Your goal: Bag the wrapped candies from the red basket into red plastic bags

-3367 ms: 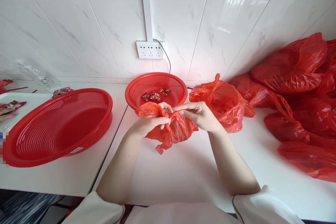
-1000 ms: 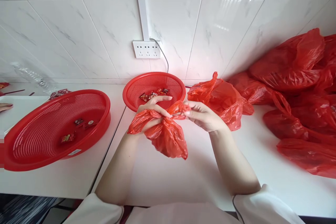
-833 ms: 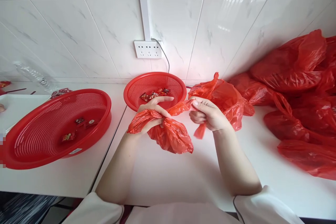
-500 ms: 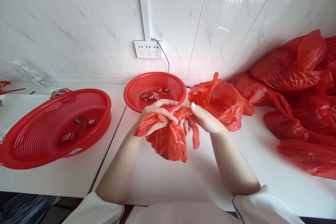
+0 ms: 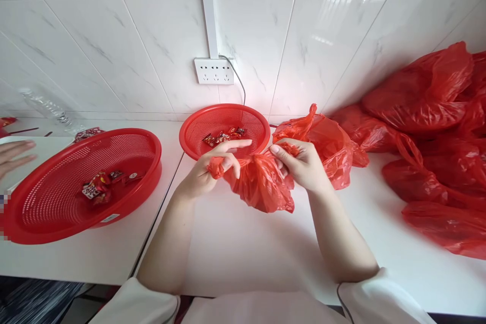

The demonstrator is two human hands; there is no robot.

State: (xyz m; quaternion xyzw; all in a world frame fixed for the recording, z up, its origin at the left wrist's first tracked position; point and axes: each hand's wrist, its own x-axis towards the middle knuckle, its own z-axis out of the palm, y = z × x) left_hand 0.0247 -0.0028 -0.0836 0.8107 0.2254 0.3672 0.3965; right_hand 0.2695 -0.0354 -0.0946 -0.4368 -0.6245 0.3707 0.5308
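A red plastic bag (image 5: pixel 261 185) hangs above the white table, stretched between my two hands. My left hand (image 5: pixel 212 169) grips one handle of it, with the index finger stretched out. On the other side, my right hand (image 5: pixel 298 162) pinches the bag's gathered top between thumb and fingers. Behind my hands stands a small red plastic basket (image 5: pixel 192 131) with several wrapped sweets (image 5: pixel 224 136) in it. Another red bag (image 5: pixel 330 142), its mouth open, rests just beyond my right hand.
At left, a large red basket (image 5: pixel 152 162) holds wrapped packets (image 5: pixel 98 186); a co-worker's hand (image 5: pixel 15 157) is beside it. Filled red bags (image 5: pixel 421 101) are piled at right. A clear plastic bottle (image 5: pixel 49 106) lies by the tiled wall, below a power socket (image 5: pixel 214 71).
My hands have drawn the bag's handles outward, and its body has swung right. More packets lie in the large left basket, and the co-worker's hand has come into view.
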